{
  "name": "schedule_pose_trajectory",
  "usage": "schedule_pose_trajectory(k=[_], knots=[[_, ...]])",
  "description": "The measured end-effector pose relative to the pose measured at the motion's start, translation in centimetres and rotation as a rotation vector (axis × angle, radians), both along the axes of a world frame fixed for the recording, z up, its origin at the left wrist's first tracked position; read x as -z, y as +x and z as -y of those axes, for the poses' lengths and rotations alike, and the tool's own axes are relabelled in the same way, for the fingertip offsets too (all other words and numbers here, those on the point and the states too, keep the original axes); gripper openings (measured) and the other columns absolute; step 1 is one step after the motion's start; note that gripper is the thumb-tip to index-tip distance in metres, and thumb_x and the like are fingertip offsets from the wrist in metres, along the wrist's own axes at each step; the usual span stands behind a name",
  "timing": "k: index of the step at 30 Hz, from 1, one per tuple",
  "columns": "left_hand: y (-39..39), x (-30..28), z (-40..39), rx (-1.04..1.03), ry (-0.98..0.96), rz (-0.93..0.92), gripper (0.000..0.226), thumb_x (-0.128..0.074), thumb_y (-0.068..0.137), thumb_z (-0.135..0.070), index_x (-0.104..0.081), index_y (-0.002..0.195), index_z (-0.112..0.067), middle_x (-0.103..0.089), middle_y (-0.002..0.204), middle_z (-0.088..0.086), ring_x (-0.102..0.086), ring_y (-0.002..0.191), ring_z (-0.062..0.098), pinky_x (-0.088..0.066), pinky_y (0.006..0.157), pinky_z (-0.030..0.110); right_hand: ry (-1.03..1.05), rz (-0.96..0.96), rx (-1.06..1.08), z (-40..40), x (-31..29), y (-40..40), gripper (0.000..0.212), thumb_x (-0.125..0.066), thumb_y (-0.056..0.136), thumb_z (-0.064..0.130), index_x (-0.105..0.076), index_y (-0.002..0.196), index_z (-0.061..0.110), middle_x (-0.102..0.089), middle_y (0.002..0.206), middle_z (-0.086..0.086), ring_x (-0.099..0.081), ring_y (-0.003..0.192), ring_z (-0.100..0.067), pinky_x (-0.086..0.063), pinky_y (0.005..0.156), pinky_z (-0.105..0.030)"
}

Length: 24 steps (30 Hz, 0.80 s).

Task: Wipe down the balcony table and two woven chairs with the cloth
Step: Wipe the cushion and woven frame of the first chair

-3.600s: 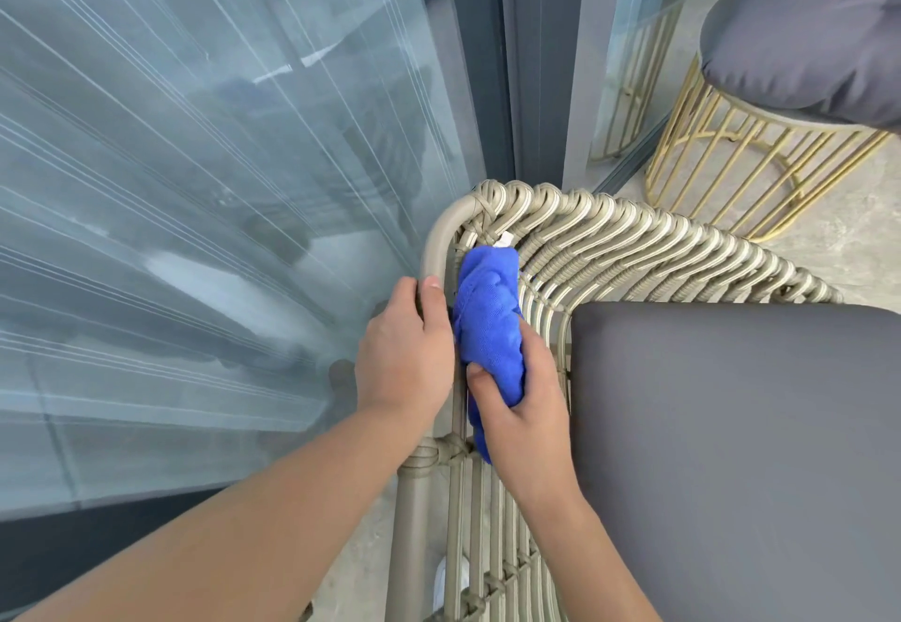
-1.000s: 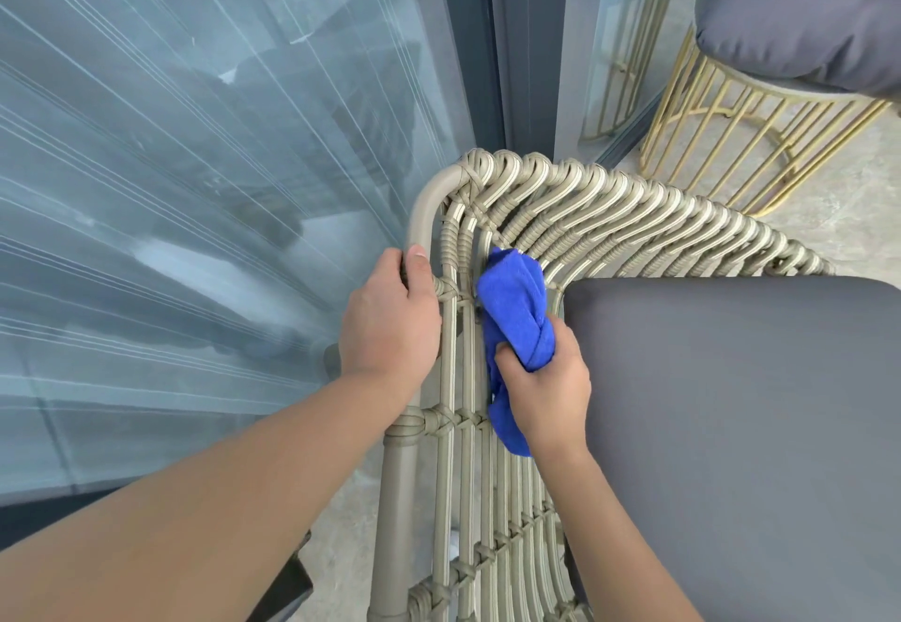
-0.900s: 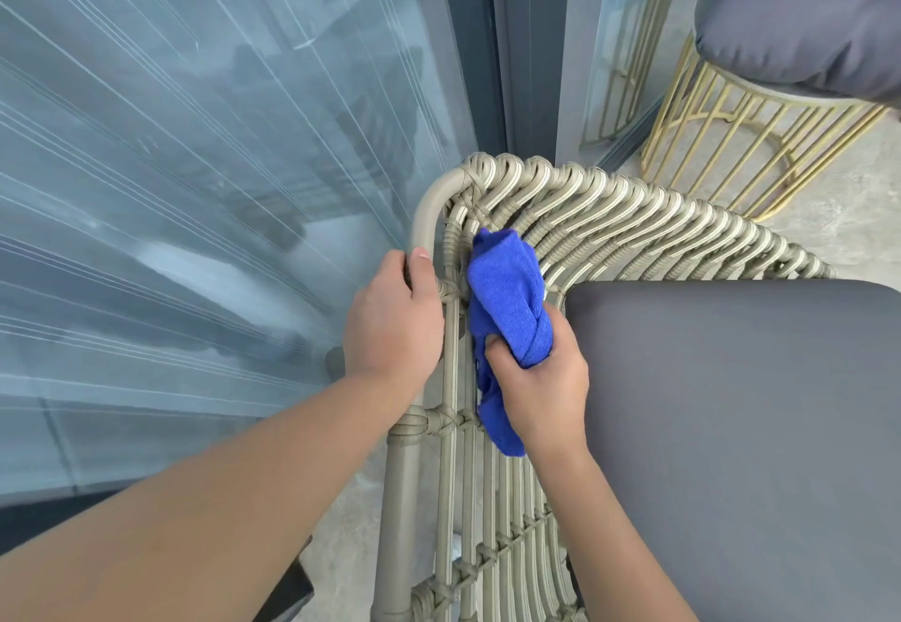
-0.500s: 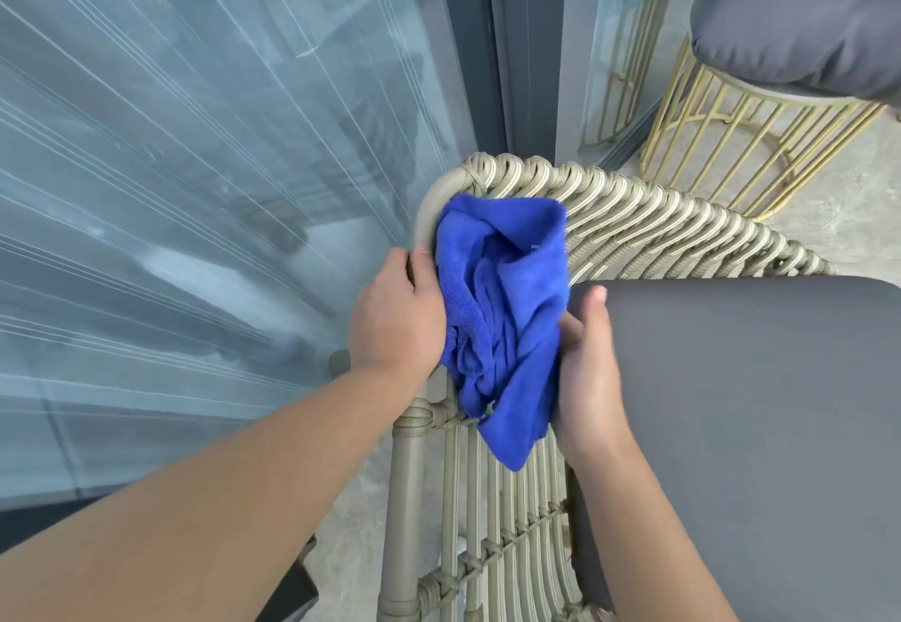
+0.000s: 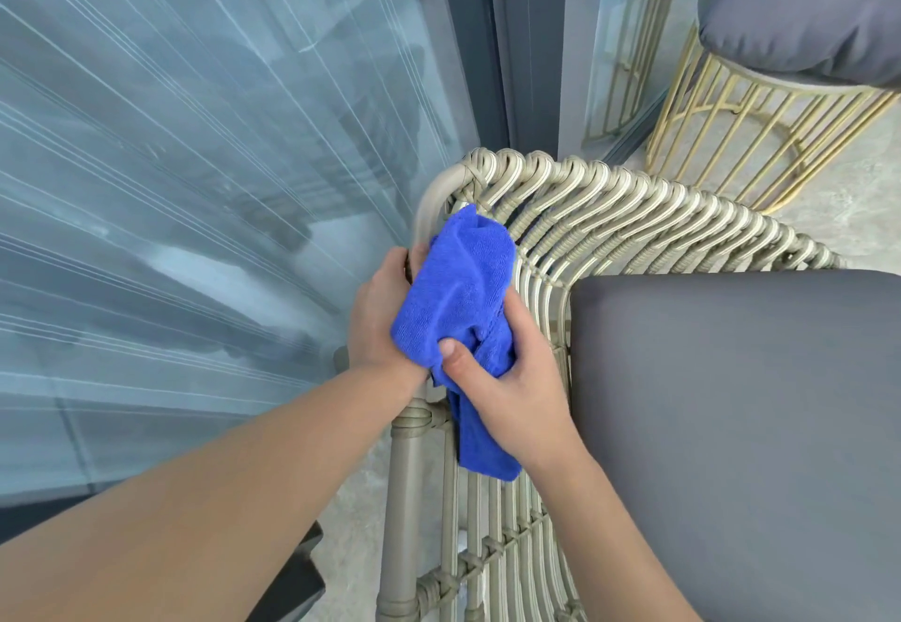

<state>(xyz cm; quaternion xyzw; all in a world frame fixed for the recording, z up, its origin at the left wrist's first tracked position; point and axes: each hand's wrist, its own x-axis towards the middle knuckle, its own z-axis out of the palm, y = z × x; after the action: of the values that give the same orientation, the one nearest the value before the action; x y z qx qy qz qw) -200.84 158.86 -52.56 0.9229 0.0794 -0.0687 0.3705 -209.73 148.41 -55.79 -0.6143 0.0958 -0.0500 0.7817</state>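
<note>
The right hand (image 5: 507,380) grips the bunched blue cloth (image 5: 460,314) against the woven chair (image 5: 609,226), at its back corner by the frame's bend. The left hand (image 5: 378,316) curls around that frame, partly under the cloth. A grey seat cushion (image 5: 731,426) lies alongside; farther off stands a gold wire stool (image 5: 721,133).

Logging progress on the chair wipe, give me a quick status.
Right hand grips blue cloth at woven chair corner. Left hand grips chair frame, part hidden by cloth. Nothing in the way.
</note>
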Motion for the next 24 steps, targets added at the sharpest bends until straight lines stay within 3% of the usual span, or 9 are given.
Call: schedule_pose_trajectory(k=[3, 6, 8, 11, 15, 19, 22, 24], knots=[[0.0, -0.3, 0.3, 0.032, 0.091, 0.02, 0.03, -0.049, 0.105, -0.034, -0.048, 0.079, -0.02, -0.059, 0.072, 0.0, -0.057, 0.075, 0.03, -0.044, 0.067, 0.039, -0.066, -0.02, 0.048, 0.4, 0.3, 0.0, 0.037, -0.076, 0.09, 0.005, -0.064, 0.123, 0.019, -0.071, 0.105, 0.007, -0.067, 0.096, -0.014, -0.053, 0.085, -0.027], [-0.1, -0.9, 0.9, 0.019, 0.121, 0.051, 0.042, -0.033, 0.107, -0.044, -0.053, 0.085, -0.014, -0.063, 0.078, 0.007, -0.058, 0.082, 0.036, -0.046, 0.074, 0.045, -0.063, -0.079, 0.112, 0.6, 1.0, -0.2, 0.03, -0.072, 0.091, 0.002, -0.066, 0.115, 0.02, -0.071, 0.096, 0.013, -0.066, 0.086, -0.007, -0.052, 0.078, -0.021], [-0.1, -0.8, 1.1, 0.001, 0.127, 0.041, 0.046, -0.027, 0.103, -0.054, -0.053, 0.084, -0.02, -0.067, 0.077, 0.006, -0.063, 0.077, 0.036, -0.052, 0.074, 0.048, -0.045, -0.129, 0.172, 1.2, 1.8, -0.1, 0.024, -0.071, 0.092, 0.002, -0.066, 0.108, 0.019, -0.069, 0.088, 0.011, -0.064, 0.08, -0.007, -0.052, 0.073, -0.02], [-0.2, -0.3, 0.9, -0.013, 0.127, 0.028, 0.051, -0.019, 0.093, -0.067, -0.05, 0.082, -0.027, -0.068, 0.07, 0.002, -0.067, 0.065, 0.033, -0.058, 0.065, 0.054, -0.086, -0.221, 0.269, 2.9, 4.4, 0.1, 0.02, -0.071, 0.092, 0.009, -0.065, 0.103, 0.025, -0.07, 0.088, 0.006, -0.065, 0.079, -0.01, -0.054, 0.073, -0.023], [-0.1, -0.1, 0.8, -0.008, 0.122, 0.028, 0.046, -0.024, 0.101, -0.061, -0.053, 0.086, -0.028, -0.069, 0.067, 0.001, -0.068, 0.062, 0.028, -0.059, 0.064, 0.053, -0.192, -0.417, 0.363, 6.1, 10.0, -0.5, 0.026, -0.071, 0.092, 0.02, -0.064, 0.116, 0.028, -0.072, 0.098, 0.011, -0.069, 0.092, -0.014, -0.055, 0.085, -0.032], [0.0, -0.1, 0.8, -0.005, 0.138, 0.037, 0.044, -0.024, 0.103, -0.057, -0.055, 0.088, -0.028, -0.069, 0.071, 0.001, -0.068, 0.066, 0.03, -0.058, 0.069, 0.051, -0.267, -0.613, 0.299, 8.2, 15.4, -2.0, 0.021, -0.07, 0.093, 0.027, -0.062, 0.113, 0.025, -0.072, 0.096, 0.008, -0.069, 0.094, -0.02, -0.054, 0.086, -0.04], [0.0, -0.1, 0.8, -0.01, 0.158, 0.027, 0.046, -0.023, 0.103, -0.056, -0.056, 0.091, -0.028, -0.07, 0.074, 0.001, -0.068, 0.069, 0.03, -0.057, 0.073, 0.049, -0.246, -0.708, 0.158, 7.0, 18.3, -3.7, 0.016, -0.07, 0.095, 0.026, -0.06, 0.106, 0.023, -0.071, 0.094, 0.004, -0.069, 0.095, -0.023, -0.05, 0.078, -0.035], [0.0, -0.1, 0.7, -0.023, 0.16, 0.02, 0.047, -0.022, 0.102, -0.057, -0.057, 0.089, -0.027, -0.07, 0.074, 0.002, -0.068, 0.07, 0.031, -0.057, 0.074, 0.048, -0.159, -0.773, 0.056, 5.2, 20.1, -5.4, 0.022, -0.071, 0.095, 0.029, -0.059, 0.111, 0.022, -0.071, 0.1, 0.003, -0.068, 0.098, -0.02, -0.05, 0.081, -0.033]])
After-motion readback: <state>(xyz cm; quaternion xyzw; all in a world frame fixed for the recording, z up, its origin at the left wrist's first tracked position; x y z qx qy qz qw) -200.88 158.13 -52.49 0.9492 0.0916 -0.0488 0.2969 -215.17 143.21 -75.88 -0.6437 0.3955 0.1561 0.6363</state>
